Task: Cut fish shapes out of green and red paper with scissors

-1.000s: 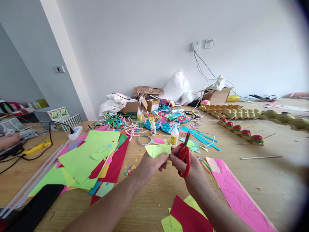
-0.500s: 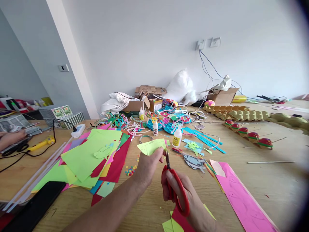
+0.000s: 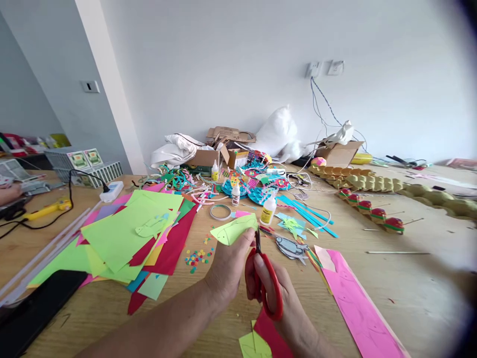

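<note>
Green paper (image 3: pixel 231 229) in L hand (image 3: pixel 228 268); R hand (image 3: pixel 287 294) grips scissors (image 3: pixel 274 274), blades (image 3: pixel 258 240) fwd.

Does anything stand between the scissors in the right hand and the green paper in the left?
Nothing visible does: the scissors in the right hand have their blades at the right end of the green paper. The left hand grips it close beside them.

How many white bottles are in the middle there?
3. The biggest bottle stands nearest, just beyond the scissors; a smaller bottle is behind it to the left; a third bottle is farther back, by a cardboard box. Clutter may hide more.
</note>
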`<state>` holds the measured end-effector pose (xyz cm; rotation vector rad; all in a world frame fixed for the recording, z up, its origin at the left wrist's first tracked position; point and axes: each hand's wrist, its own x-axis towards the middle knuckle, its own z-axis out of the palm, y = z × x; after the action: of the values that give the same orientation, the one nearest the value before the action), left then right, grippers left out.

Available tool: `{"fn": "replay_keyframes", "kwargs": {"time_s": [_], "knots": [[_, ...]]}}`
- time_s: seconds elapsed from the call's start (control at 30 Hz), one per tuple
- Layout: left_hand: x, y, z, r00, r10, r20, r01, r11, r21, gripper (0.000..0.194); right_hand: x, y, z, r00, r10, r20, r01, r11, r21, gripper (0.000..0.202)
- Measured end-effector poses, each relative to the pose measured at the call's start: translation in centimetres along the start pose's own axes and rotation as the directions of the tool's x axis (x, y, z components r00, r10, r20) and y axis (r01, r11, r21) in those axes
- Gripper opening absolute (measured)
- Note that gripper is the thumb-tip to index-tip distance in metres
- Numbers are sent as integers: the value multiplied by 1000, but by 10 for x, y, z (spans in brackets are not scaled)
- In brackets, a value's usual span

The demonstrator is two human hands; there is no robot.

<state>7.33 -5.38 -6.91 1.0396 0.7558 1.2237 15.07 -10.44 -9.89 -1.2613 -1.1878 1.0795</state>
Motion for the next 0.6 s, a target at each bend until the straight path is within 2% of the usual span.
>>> {"fn": "replay_keyframes", "kwargs": {"time_s": [0.13,0.3,0.6], "knots": [[-7,1,5,994,-103,35,105,993,-54,23,0,-1,-1,999,-36,-9,36,999,-2,51],[-9,-2,5,971,-224,82,228,973,-39,30,0,1,-2,1000,-28,-9,28,999,26,48],[-9,-5,3,971,-206,120,212,976,-40,29,1,0,-3,999,-41,-3,41,999,15,48]]}}
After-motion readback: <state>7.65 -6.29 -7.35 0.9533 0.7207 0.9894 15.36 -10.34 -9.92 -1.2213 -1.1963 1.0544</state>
